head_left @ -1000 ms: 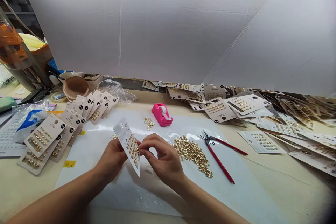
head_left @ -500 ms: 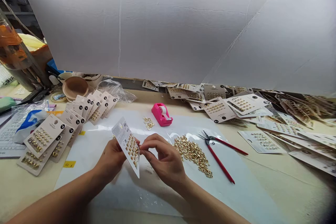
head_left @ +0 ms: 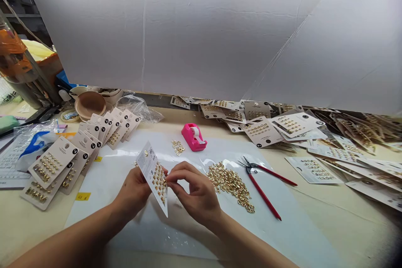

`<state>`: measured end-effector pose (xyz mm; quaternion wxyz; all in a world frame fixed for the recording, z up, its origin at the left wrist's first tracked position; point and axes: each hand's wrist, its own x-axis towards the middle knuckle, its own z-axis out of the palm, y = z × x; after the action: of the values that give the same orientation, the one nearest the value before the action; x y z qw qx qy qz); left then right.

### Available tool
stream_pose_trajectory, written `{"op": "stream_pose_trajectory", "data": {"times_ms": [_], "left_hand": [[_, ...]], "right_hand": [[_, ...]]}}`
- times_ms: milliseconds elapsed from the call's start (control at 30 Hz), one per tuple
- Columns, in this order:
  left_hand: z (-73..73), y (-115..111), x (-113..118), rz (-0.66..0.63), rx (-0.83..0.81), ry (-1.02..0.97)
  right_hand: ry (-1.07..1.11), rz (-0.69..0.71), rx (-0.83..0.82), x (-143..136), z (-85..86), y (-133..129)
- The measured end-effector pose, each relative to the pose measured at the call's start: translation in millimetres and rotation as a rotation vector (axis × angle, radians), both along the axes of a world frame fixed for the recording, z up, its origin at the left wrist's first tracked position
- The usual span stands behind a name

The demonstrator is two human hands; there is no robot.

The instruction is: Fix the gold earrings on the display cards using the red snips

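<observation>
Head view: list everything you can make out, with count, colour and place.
White cardboard card with gold studs: one, white, tilted in the left hand
Small gold metal pieces: many, gold, piled right of the right hand
Red-handled metal pliers: one, red and dark, right of that pile
Pink plastic tape dispenser: one, pink, behind the hands
Loose gold rings: several, gold, left of the dispenser
Pale stud cards: two groups, uncounted, fanned left and heaped right
Brown round bowl: one, brown, back left
Whitish plastic sheet: one, under the pile
Large white panel: one, white, across the back
Far-left clutter: unclear
Left hand: one, holding the card
Right hand: one, fingertips at its studs
</observation>
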<state>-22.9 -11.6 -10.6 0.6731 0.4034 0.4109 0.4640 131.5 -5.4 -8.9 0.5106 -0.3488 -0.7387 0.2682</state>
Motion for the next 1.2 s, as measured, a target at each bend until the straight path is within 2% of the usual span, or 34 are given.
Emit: {"op": "stream_pose_trajectory", "data": {"times_ms": [200,500,633,867,1200], "left_hand": [[-5.6,-0.1,-2.0,-0.014,0.049,0.036],[-5.1,-2.0,-5.9,0.0,0.109,0.188],[-6.9,0.4,-4.8,0.007,0.118,0.175],[-8.3,3.6,-2.6,0.052,0.042,0.137],[-4.3,2.4,-0.4,0.021,0.091,0.168]], "right_hand": [[-0.011,-0.002,-0.012,0.7,0.0,0.2],[0.016,0.01,-0.203,-1.9,-4.2,0.5],[0.004,0.019,-0.244,0.0,-3.9,2.4],[0.017,-0.011,-0.159,2.7,-1.6,1.6],[-0.123,-0.063,-0.034,0.9,-5.1,-2.2]]}}
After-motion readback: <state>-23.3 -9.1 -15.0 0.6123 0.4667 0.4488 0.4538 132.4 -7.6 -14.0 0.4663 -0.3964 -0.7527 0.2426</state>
